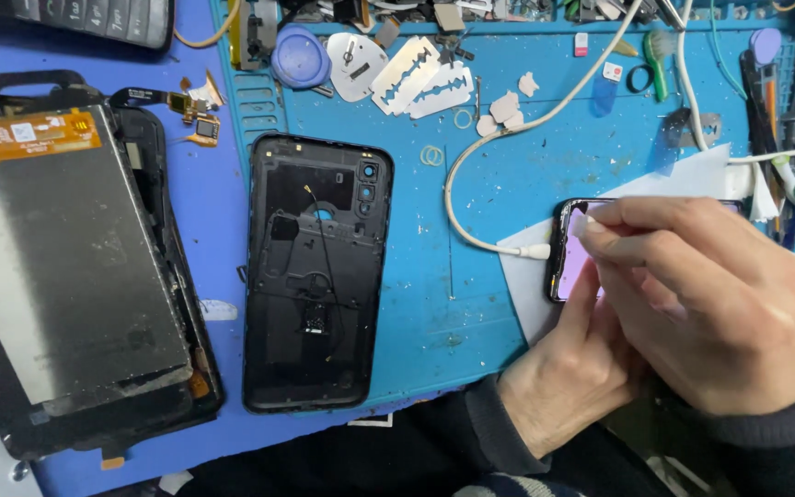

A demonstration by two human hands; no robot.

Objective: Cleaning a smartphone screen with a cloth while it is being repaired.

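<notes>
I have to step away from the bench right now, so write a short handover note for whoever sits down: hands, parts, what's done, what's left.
Left hand: steadies the lit phone from below.
Right hand: over the phone, fingertips pinched at its top-left corner; what they pinch is too small to tell.
Phone: on white paper on the blue mat, white cable plugged into its left end.
Done: black back cover lies off, inside up, mid-mat. An opened tablet with its screen lifted lies at left.
Left: the back cover is not refitted; the tablet is not closed.

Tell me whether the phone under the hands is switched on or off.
On. The phone shows a lit pinkish-purple screen between the left hand and right hand, and a white cable is plugged into its end.
</notes>
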